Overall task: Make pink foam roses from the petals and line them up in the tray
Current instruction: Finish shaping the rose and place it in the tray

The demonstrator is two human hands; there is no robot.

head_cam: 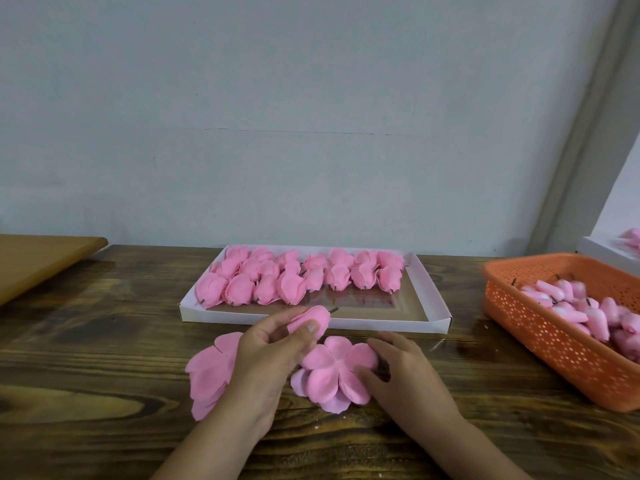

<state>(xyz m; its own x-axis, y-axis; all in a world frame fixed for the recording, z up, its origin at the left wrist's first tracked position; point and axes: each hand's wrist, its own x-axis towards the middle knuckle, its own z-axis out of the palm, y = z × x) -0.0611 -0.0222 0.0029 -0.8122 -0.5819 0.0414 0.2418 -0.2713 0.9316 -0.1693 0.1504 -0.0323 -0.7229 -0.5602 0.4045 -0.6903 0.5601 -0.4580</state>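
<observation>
A person sits at a dark wooden worktop (104, 341). The left hand (266, 355) holds a pink foam bud (310, 318) in a closed grip between thumb and fingers, its short stem pointing toward a white tray (433, 306). The right hand (398, 372) rests on a flat stack of flower-shaped petals (329, 372), fingertips pinching its right edge; whether one layer or several is caught is hard to tell. A second petal pile (211, 372) lies partly under the left wrist. The tray holds rows of finished roses (298, 275), its near strip bare. An orange basket (554, 348) of buds stands to the right.

Risks: thin foam could tear at the petal centre if the stem is pushed through off-centre, or two clinging layers could lift together. The left wrist might drag the pile beneath it.
</observation>
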